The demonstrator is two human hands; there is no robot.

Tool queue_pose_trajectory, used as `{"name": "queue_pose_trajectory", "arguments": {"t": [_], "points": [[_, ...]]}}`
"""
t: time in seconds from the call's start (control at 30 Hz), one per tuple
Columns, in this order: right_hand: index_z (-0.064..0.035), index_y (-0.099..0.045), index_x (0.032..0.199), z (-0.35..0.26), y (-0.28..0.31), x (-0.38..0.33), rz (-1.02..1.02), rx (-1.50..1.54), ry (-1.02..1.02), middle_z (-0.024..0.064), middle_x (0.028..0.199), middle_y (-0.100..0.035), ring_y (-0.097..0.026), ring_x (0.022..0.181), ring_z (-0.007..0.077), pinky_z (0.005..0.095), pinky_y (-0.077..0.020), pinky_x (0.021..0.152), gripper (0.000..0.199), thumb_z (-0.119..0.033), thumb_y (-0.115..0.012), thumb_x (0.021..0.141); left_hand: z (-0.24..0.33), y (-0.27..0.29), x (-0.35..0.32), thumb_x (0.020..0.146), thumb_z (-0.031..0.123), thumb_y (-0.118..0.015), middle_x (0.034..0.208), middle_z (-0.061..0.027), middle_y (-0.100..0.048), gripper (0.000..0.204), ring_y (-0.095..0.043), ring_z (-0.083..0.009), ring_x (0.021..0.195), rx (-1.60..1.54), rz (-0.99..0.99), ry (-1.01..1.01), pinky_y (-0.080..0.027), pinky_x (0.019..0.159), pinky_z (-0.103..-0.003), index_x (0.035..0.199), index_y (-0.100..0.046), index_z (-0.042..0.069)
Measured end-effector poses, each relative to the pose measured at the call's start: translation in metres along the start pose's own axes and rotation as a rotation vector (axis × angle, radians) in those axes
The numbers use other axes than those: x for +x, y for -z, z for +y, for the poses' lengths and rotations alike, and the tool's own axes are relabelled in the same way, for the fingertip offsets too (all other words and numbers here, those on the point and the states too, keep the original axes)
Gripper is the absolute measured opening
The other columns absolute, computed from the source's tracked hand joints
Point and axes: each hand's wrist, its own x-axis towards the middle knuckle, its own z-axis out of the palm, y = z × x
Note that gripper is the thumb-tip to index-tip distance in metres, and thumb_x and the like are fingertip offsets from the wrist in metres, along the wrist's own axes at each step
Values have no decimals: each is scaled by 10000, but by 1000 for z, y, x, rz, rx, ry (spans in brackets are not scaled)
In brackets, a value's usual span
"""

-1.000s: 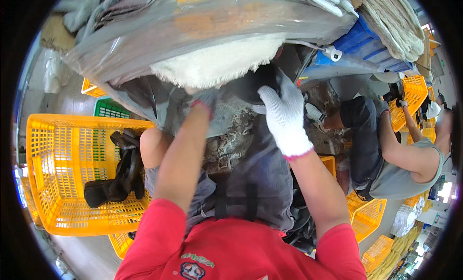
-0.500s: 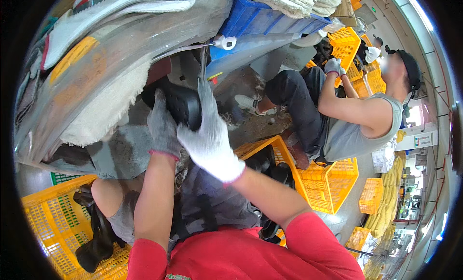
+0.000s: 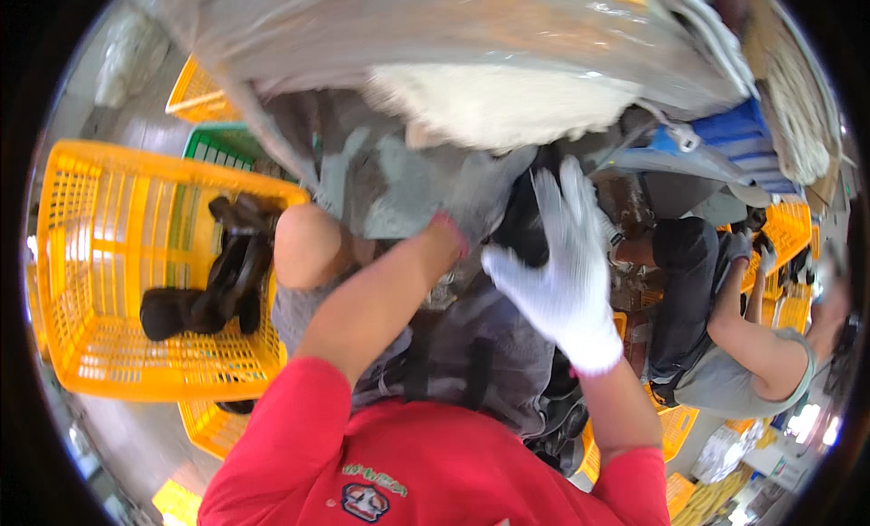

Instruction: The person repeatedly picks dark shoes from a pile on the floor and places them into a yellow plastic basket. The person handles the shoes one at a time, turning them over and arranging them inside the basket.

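Observation:
In a grey glove, my left hand [image 3: 488, 198] is closed on the side of a black moulded piece [image 3: 524, 220], upright in front of my lap. Motion blur and my hands cover much of that piece, so its kind does not show. My right hand [image 3: 562, 268], in a white knit glove, is open just right of the piece, fingers spread and pointing away from me. Whether its fingers still touch the piece I cannot tell.
At left, a yellow crate [image 3: 163, 381] holds several shiny black boot-shaped pieces [image 3: 213, 295]. A plastic-wrapped bench with white cloth [image 3: 507, 100] overhangs my hands. A blue bin [image 3: 739, 141] stands far right. A co-worker [image 3: 752, 363] sits at right, beside yellow crates.
My view has swung left, so the bench and co-worker shift right and the left crate shows more. My right hand has opened and spread its fingers; my left hand stays on the black piece.

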Motion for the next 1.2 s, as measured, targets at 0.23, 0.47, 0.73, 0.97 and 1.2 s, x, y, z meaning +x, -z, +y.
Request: {"name": "queue_pose_trajectory", "arguments": {"t": [0.23, 0.47, 0.73, 0.97, 1.2], "points": [[-89, -733, 1337, 9, -6, -28, -97, -87, 279, 135, 1260, -744, -703, 1210, 352, 496, -551, 1050, 533, -139, -784, 808, 17, 15, -13, 1155, 535, -485, 1399, -184, -672, 613, -677, -318, 1266, -786, -220, 436, -564, 1119, -479, 1485, -581, 27], [-32, -725, 1367, -14, -84, -30, 184, 92, 121, 168, 1182, -794, -778, 1057, 345, 412, -617, 900, 475, -197, -830, 935, -8, 55, -1, 1035, 552, -613, 884, -153, -723, 538, -722, -314, 773, -442, 2, 44, -626, 736, -453, 1131, -694, 28], [-15, -782, 1099, -24, -74, 55, -108, 492, -130, 173, 914, -785, -777, 882, 298, 435, -580, 854, 439, -410, -814, 909, -11, 62, 2, 1111, 336, -541, 1201, -192, -729, 394, -719, -280, 1123, -366, 97, 156, -574, 979, -418, 1333, -652, 30], [-11, -463, 1630, -70, -25, 44, -403, 541, -296, 143, 1531, -622, -681, 1239, 223, 376, -505, 1117, 859, -269, -828, 897, -10, 61, 22, 1099, 415, -543, 1250, -197, -711, 484, -710, -300, 1150, -529, -55, 115, -567, 1005, -435, 1365, -631, 20], [10, -529, 1574, -76, -28, -29, -248, 463, -207, 204, 1333, -727, -712, 1229, 284, 409, -489, 1137, 811, -165, -850, 850, -8, 59, 13, 1087, 494, -545, 1299, -202, -693, 578, -701, -320, 1177, -567, -34, 213, -561, 1031, -453, 1397, -609, 11]]}}
